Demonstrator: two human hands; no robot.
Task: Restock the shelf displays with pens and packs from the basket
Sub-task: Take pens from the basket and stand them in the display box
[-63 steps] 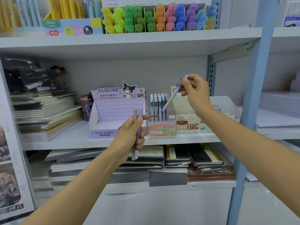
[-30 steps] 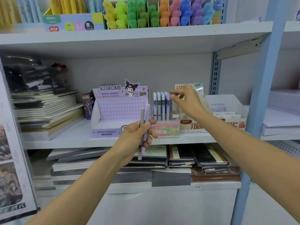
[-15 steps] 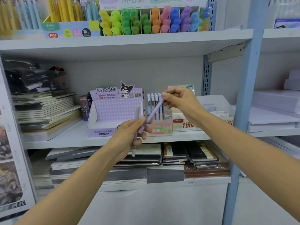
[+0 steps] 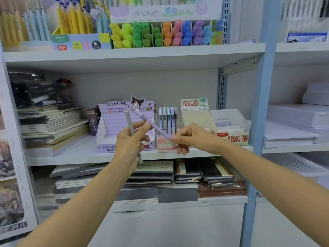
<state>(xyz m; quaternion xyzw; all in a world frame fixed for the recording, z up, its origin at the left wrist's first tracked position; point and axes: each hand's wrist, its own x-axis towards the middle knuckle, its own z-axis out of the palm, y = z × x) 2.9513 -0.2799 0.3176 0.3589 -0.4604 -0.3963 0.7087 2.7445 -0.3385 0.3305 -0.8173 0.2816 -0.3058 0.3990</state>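
Observation:
My left hand (image 4: pixel 132 139) grips a grey pen (image 4: pixel 129 123) that stands nearly upright in my fist. A purple pen (image 4: pixel 156 128) slants from upper left to lower right between my hands. My right hand (image 4: pixel 188 138) pinches its lower end, and my left thumb and forefinger touch it near the middle. Both hands hover in front of the middle shelf. Behind them stands a small pink display box (image 4: pixel 165 145) with several pens (image 4: pixel 168 118) upright in it. No basket is in view.
A purple Kuromi display box (image 4: pixel 106 139) sits left of the pen box, white refill boxes (image 4: pixel 229 120) to its right. Notebooks (image 4: pixel 51 125) are stacked at left and on the lower shelf (image 4: pixel 188 172). Highlighters (image 4: pixel 160 34) line the top shelf. A blue upright post (image 4: pixel 258 122) stands at right.
My right hand put one pen into the pink box, then took hold of the purple pen from my left hand and swung its held end down and to the right.

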